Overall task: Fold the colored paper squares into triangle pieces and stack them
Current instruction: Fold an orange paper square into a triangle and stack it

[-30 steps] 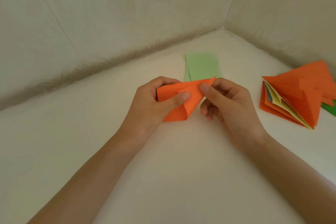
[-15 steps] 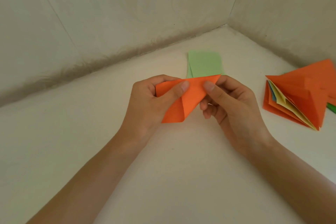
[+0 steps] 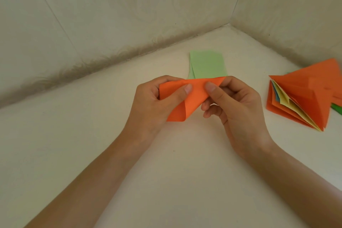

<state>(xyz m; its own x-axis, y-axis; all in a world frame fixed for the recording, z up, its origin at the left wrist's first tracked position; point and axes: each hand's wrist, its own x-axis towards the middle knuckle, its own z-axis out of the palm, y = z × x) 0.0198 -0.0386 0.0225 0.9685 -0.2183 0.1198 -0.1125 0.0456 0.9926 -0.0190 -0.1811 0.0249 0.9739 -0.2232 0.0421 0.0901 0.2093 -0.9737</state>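
Head view: your left hand and right hand have levelled the orange paper; their fingers pinch it over the desk, left of the stack, so the fold looks ready for creasing.

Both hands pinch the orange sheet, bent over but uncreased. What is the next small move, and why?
Probably align the top edges and press the bend flat into a crease. The left hand and right hand pinch the orange paper by its upper edge, and its lower fold is a soft curve, not a sharp edge.
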